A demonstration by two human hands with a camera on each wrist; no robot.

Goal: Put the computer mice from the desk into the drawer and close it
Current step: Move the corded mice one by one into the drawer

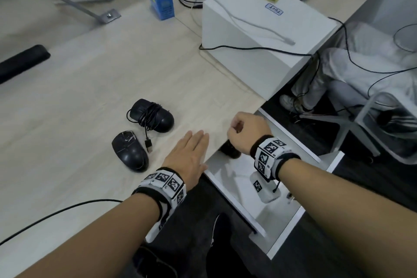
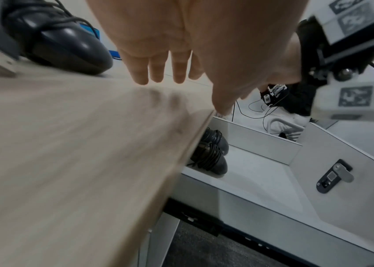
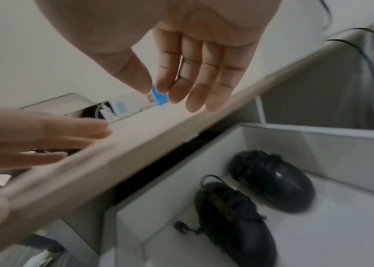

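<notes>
Two mice (image 3: 256, 198) lie in the open drawer (image 1: 259, 207); two remain on the desk (image 1: 90, 79) (centre frame). Left hand (image 1: 189, 156) flat, empty; right hand (image 1: 246, 133) loosely curled, empty. Next, probably: grasp the nearer mouse (image 1: 129, 150).

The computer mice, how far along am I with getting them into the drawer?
Done: two black mice lie in the open drawer. In hand: nothing; the right hand hangs empty above the drawer, and the left hand lies flat on the desk. Left: the cord-wrapped mouse and the plain mouse sit on the desk, and the drawer is not yet closed.
</notes>
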